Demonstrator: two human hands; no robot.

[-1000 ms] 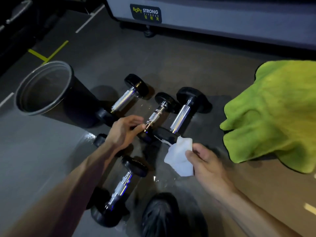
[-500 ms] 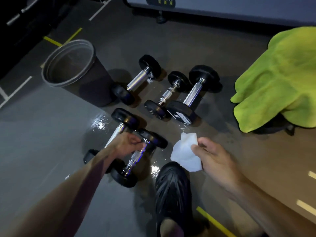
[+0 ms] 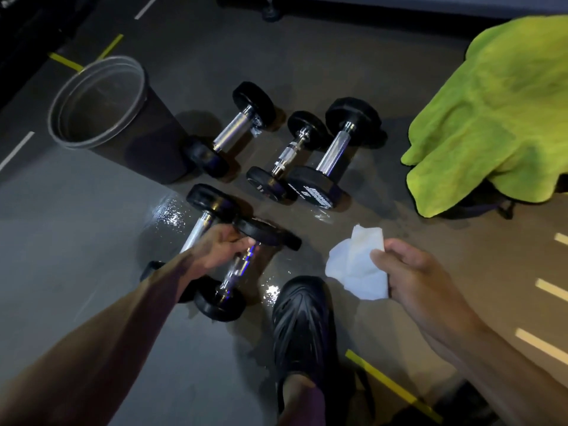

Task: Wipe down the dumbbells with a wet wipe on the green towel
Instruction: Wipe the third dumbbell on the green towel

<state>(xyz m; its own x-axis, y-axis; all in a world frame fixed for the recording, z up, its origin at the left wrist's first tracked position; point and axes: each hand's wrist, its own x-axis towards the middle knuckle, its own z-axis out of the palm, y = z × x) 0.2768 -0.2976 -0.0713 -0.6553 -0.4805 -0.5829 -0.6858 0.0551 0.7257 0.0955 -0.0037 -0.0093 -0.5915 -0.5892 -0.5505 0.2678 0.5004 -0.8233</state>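
Observation:
Several black dumbbells with chrome handles lie on the dark floor. My left hand (image 3: 219,245) grips the handle of the nearest small dumbbell (image 3: 236,273). Just to its left lies another dumbbell (image 3: 201,221), partly hidden by my forearm. Three more sit farther back: one (image 3: 229,130) by the bin, a small one (image 3: 287,155), and a large one (image 3: 333,152). My right hand (image 3: 415,272) pinches a crumpled white wet wipe (image 3: 356,264), held in the air right of the dumbbells. The green towel (image 3: 498,109) is draped over a dark object at the right.
A black bin (image 3: 101,103) stands open at the back left. My black shoe (image 3: 302,327) is planted between my arms. Wet patches (image 3: 169,210) shine on the floor near the dumbbells. Yellow floor tape (image 3: 390,385) runs at the lower right.
My left hand left the small back dumbbell and closed round the handle of the nearest dumbbell. My right hand kept the wipe. The camera view shifted back.

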